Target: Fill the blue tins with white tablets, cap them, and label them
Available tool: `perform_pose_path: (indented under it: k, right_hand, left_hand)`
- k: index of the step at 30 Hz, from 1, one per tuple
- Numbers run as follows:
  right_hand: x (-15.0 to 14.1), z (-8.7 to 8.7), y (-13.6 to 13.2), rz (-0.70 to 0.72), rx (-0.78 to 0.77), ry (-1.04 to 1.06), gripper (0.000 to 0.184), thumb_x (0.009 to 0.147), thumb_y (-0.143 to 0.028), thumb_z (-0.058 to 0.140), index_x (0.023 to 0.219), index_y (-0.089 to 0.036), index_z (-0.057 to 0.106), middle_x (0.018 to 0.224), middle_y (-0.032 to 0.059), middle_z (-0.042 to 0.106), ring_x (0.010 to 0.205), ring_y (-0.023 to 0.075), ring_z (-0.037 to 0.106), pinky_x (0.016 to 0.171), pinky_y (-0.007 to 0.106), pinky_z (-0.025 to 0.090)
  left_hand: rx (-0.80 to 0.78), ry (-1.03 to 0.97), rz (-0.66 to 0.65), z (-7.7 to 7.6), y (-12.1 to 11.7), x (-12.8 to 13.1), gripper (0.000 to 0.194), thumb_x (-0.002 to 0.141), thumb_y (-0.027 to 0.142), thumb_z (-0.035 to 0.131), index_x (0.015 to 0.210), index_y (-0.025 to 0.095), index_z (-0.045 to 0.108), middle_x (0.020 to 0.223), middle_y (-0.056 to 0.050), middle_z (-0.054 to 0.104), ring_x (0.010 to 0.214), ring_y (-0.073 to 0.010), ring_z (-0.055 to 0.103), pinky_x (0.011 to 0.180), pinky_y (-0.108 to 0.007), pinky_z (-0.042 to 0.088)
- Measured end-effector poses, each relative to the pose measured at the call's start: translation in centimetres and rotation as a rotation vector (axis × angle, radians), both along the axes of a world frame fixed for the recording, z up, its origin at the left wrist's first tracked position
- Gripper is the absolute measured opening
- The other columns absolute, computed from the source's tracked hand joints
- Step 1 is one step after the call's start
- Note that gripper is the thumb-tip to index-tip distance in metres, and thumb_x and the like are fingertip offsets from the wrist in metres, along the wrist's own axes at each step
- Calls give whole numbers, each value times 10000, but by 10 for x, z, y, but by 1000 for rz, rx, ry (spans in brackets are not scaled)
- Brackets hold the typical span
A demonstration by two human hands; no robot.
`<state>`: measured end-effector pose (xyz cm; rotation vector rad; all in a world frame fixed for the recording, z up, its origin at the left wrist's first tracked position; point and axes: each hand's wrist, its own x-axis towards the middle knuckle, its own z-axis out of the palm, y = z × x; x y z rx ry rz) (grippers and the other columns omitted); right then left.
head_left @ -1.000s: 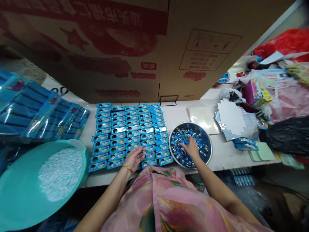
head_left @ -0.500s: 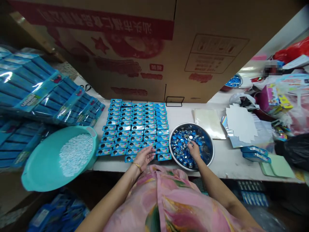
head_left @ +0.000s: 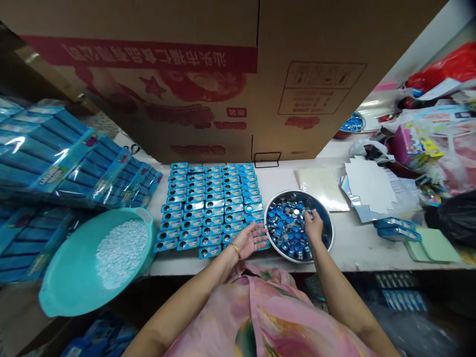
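My right hand (head_left: 314, 227) reaches into a steel bowl (head_left: 332, 235) filled with small round blue and silver caps (head_left: 284, 225). Its fingers are curled together at the bowl's right side, and what they hold is hidden. My left hand (head_left: 251, 240), with a gold bangle at the wrist, hovers palm up with fingers spread, between the bowl and rows of small blue boxes (head_left: 211, 216). It holds nothing and partly covers the nearest boxes. Most boxes show a dark round hole; several in the right column show a blue disc there.
A turquoise basin (head_left: 70, 277) of pale tablets (head_left: 122, 253) stands left, beside stacked wrapped blue packs (head_left: 55, 153). A big carton (head_left: 208, 109) blocks the back. To the right lie a clear bag (head_left: 322, 188), white card (head_left: 368, 186), two blue boxes (head_left: 396, 229) and green pads (head_left: 433, 245).
My left hand has moved right toward the bowl, its fingers more spread. My right hand has shifted to the bowl's right side. The camera view has also tilted slightly.
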<state>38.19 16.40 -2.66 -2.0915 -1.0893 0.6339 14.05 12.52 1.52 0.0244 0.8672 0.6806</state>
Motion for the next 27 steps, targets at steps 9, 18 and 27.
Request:
perform_pose_path:
  k: [9,18,27]
  right_hand:
    - [-188,43,-42,983,194,-251,287,828,-347,385,987,-184,560,1023,84,562,926,175,477,806,294,358]
    - [-203,43,-44,967,221,-61,291,879,-313,323,882,-185,584,934,48,595,919,126,499,824,255,350]
    - [-153,33,-36,889,-390,-420,213,817,-213,406,975,-213,550,949,30,605,864,151,558,723,224,388]
  left_hand:
    - [-140,12,242,-18,-9,-48,343,814,436,365,777,158,563,617,-22,565,616,-134,554,612,-261,449]
    - [-192,9,261,-20,-11,-93,181,800,278,426,700,162,522,618,-12,539,575,-104,533,537,-225,460]
    - [-187,-51,307,-12,-14,-110,160,779,257,439,802,152,558,773,-67,607,646,-127,581,498,-230,480]
